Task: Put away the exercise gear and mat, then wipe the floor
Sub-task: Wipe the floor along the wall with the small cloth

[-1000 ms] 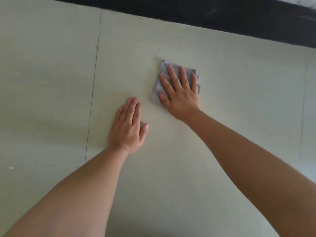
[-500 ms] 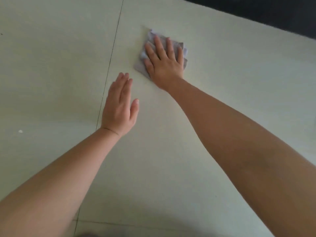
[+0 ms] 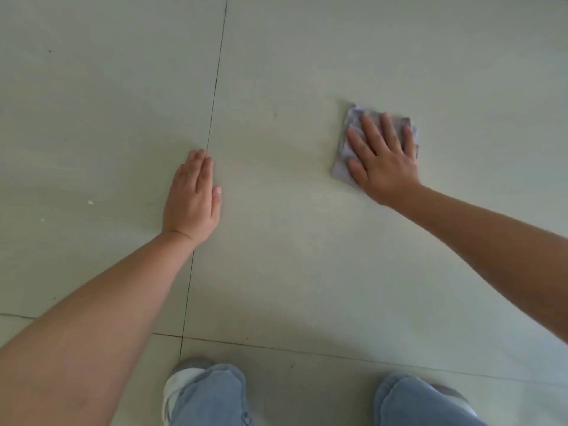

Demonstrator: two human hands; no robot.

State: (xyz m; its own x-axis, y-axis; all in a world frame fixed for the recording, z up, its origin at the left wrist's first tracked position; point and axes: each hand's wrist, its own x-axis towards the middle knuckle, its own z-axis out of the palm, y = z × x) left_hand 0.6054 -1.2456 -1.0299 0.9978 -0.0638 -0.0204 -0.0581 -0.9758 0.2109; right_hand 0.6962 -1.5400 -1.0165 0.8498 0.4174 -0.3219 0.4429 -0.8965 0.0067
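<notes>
A folded grey cloth [image 3: 347, 142] lies on the pale tiled floor [image 3: 276, 272] at the right of the view. My right hand [image 3: 382, 161] lies flat on top of it, fingers spread, pressing it to the tile. My left hand [image 3: 192, 198] rests palm down on the floor to the left, fingers held together, its fingertips at a tile joint [image 3: 215, 87]. It holds nothing. No exercise gear or mat is in view.
My knees in light blue jeans [image 3: 212, 395] and a white shoe [image 3: 175, 385] fill the bottom edge. A small pale crumb [image 3: 90, 202] lies on the tile left of my left hand. Bare tiles stretch on all sides.
My right hand has slid the cloth to the right, away from my left hand. The view has tilted down, so my knees now show and the dark strip at the top has left the frame.
</notes>
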